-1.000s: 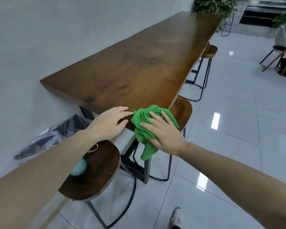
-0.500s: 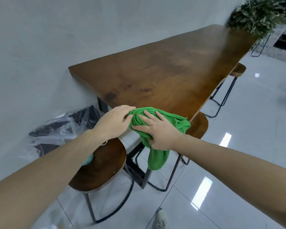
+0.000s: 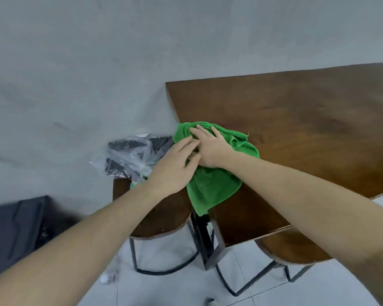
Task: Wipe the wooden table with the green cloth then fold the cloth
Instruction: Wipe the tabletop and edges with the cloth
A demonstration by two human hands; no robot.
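At the bench (image 3: 296, 120) corner, my flat right hand (image 3: 210, 149) pressed the overhanging green cloth (image 3: 215, 186), left hand (image 3: 175, 171) flat alongside; it could slide off.

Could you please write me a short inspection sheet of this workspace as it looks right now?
Surface: wooden table, brown top, bare apart from the cloth at its near left corner.
Job's things: green cloth, bunched and unfolded, partly hanging over the table's edge.
Clutter: crumpled plastic bag beside the table by the wall.
Hands: right hand pressed flat on the cloth; left hand at the cloth's left edge, fingers straight, touching the right hand.
Cables: nothing seen.
Surroundings: grey wall; two wooden stools, one under the left hand, one at lower right; white tiled floor; dark object at left, blurred.
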